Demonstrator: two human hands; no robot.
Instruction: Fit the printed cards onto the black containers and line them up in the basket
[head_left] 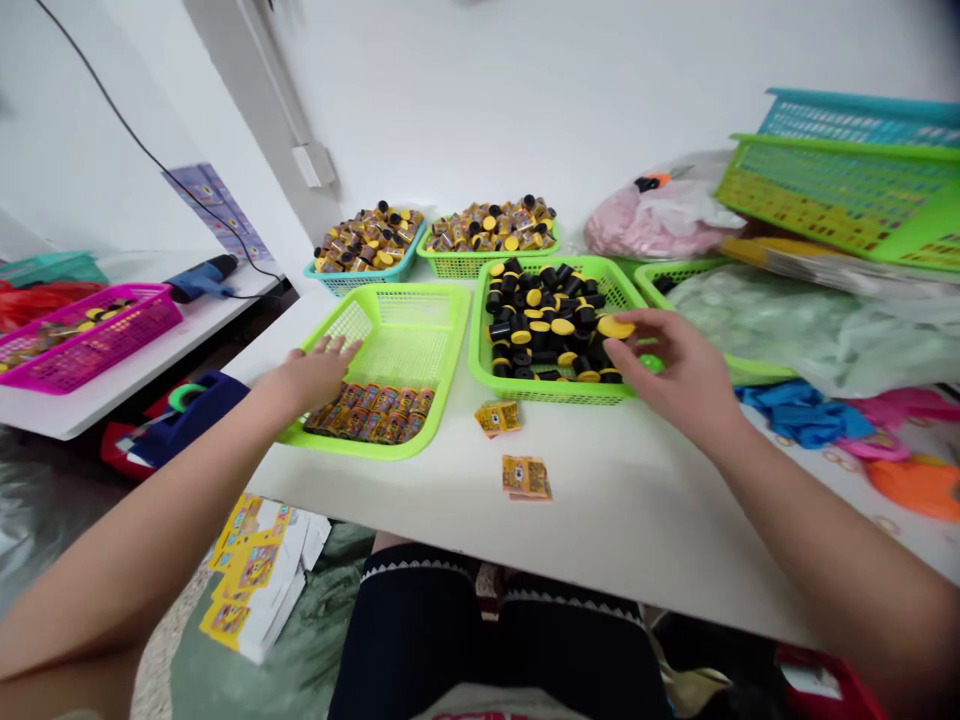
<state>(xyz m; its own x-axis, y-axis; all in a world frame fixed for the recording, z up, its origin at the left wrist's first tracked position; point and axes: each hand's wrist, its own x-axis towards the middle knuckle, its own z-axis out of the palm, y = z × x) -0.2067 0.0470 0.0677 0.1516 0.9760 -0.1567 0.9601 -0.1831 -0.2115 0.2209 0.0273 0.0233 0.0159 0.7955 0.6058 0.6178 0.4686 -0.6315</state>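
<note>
My left hand (319, 378) reaches over the left rim of a light-green basket (397, 452), fingers apart. Beneath and beside it, several small jars with printed wraps (386, 405) lie in rows on the basket floor. My right hand (667, 365) is at the right side of a second green basket (555, 390), with thumb and fingers closed on a yellow-lidded jar (616, 327). Loose black jars with yellow lids (544, 310) fill that basket. Two small piles of printed wrap labels, a nearer one (526, 478) and a farther one (499, 417), lie on the white table.
Behind stand a blue basket (341, 285) and a green basket (465, 265) of wrapped jars. Stacked baskets (840, 190), plastic bags (787, 310) and coloured balloon-like pieces (802, 412) crowd the right. At left are a pink basket (97, 345) and a heat gun (202, 278) with its cord.
</note>
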